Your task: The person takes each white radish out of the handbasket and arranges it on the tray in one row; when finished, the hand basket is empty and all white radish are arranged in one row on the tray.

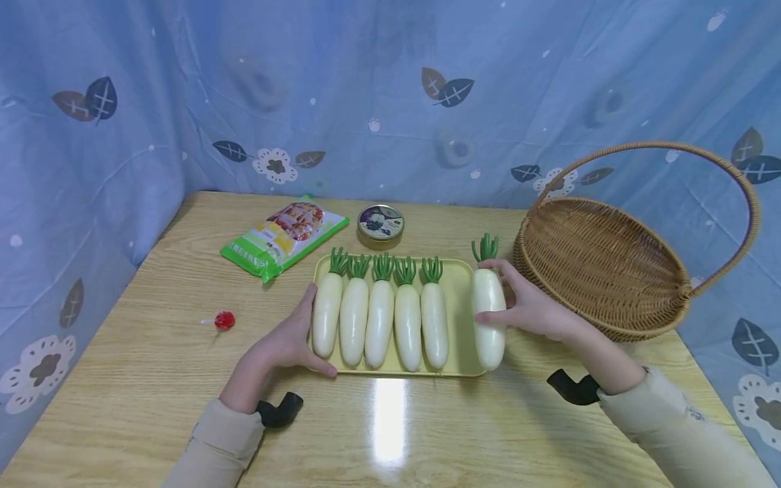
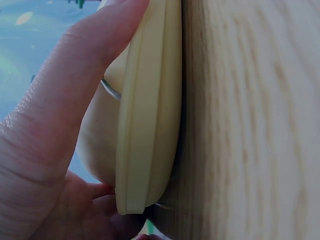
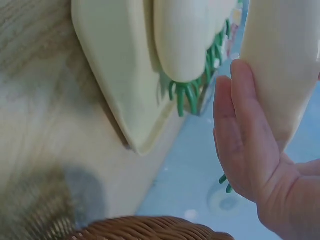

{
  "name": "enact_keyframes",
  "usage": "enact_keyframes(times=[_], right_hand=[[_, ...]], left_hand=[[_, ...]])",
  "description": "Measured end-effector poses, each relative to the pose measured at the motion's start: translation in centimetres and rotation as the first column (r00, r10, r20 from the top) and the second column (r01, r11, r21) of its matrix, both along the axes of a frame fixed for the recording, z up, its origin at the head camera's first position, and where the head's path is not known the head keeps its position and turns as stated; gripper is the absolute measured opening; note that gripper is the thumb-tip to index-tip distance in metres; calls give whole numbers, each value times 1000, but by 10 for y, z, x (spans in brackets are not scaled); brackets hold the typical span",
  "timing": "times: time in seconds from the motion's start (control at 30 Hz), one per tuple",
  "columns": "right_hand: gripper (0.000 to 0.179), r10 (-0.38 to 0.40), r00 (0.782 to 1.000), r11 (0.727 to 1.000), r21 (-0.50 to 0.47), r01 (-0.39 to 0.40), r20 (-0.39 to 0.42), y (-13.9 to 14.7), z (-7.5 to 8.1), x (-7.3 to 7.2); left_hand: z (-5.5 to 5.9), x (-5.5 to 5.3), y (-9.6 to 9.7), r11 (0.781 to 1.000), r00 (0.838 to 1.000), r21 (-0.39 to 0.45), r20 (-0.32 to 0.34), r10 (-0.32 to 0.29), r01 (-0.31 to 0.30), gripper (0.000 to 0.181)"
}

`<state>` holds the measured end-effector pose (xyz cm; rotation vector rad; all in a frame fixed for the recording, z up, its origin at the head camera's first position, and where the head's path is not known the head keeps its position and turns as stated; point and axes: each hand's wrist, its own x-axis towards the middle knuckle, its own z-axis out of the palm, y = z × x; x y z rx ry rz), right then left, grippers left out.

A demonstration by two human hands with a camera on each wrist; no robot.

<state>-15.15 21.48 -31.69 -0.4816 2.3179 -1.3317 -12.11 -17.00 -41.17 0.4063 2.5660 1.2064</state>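
A yellow tray lies on the table with several white radishes side by side on it, their green tops pointing to the back. My left hand grips the tray's front left corner, thumb along the front rim and fingers along the left side. In the left wrist view the thumb presses on the tray's rim. My right hand holds another white radish upright, raised over the tray's right end. The right wrist view shows the fingers round this radish, apart from the tray.
A wicker basket with a tall handle stands at the right, close to my right forearm. Behind the tray are a round tin and a green-and-white food packet. A red lollipop lies at the left. A blue curtain hangs round the table.
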Motion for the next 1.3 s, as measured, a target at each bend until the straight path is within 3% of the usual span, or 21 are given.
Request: enact_keyframes(times=[0.77, 1.0, 1.3], right_hand=[[83, -20, 998, 999, 40, 18, 63, -15, -45, -12], [80, -28, 1000, 995, 91, 27, 12, -18, -59, -17], [82, 33, 998, 989, 146, -26, -50, -26, -64, -20]], left_hand=[[-1, 0, -1, 1000, 1000, -10, 2, -1, 1, 151], [-1, -1, 0, 1000, 1000, 4, -2, -3, 3, 151], [-1, -1, 0, 1000, 1000, 1, -1, -4, 4, 152]])
